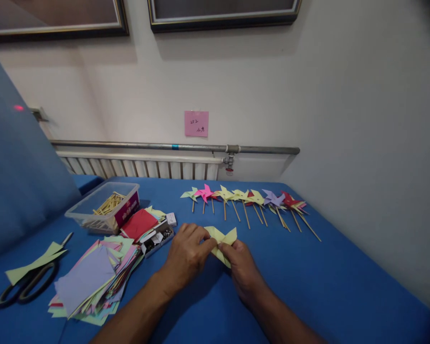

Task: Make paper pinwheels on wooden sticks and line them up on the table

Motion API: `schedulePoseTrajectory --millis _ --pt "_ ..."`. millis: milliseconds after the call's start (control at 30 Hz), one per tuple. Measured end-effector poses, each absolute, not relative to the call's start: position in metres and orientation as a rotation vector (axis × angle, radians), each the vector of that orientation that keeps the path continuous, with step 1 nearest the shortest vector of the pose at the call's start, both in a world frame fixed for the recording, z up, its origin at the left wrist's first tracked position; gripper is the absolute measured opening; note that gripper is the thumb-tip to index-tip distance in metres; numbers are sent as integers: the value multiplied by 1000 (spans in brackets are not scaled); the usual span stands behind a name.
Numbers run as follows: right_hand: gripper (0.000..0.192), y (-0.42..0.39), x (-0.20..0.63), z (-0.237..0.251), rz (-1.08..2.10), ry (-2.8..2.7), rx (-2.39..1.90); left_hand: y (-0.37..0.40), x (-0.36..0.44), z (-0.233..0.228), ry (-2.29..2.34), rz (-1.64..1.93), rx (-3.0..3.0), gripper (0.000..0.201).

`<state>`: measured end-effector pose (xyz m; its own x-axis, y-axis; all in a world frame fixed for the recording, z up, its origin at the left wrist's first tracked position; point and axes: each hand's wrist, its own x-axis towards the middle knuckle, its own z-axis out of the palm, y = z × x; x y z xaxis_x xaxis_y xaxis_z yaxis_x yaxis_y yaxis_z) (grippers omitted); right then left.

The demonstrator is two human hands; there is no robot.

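We pinched the folded pale-yellow paper pinwheel (222,242) between both hands, left hand (187,253) and right hand (241,267), at frame centre.

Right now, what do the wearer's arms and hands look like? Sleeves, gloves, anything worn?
Both are bare: no gloves on the left hand or right hand, and no sleeves on the forearms as far as the frame shows. No watch, ring or bracelet is visible on wrists or fingers.

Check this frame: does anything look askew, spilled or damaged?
Nothing looks damaged or spilled. The coloured paper stack is fanned out unevenly, and a yellow paper scrap lies across the scissors. The pinwheels lie in a row.
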<state>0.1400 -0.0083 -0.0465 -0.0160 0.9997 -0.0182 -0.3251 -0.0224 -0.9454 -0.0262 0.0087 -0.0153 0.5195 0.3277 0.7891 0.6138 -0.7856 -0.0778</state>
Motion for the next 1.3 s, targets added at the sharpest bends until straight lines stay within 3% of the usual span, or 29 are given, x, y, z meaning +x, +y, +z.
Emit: schedulePoseTrajectory --millis 200,767,933,1067,1300 --pt "22 -15 139 -34 1439 -905 -934 9 -27 -16 -774 -1163 -2437 24" --pt "36 -17 139 -28 1447 -923 -883 11 -29 -13 -749 -998 -2436 27" --pt "32 -14 141 -32 1466 -915 -905 9 -28 -17 -790 -984 -2480 24" --pt "40 -8 145 -41 1390 -864 -975 6 -30 -14 -976 -1285 -2608 28" --pt "50 -4 150 -48 1304 -921 -1017 12 -28 -4 -2152 -2207 -2672 24"
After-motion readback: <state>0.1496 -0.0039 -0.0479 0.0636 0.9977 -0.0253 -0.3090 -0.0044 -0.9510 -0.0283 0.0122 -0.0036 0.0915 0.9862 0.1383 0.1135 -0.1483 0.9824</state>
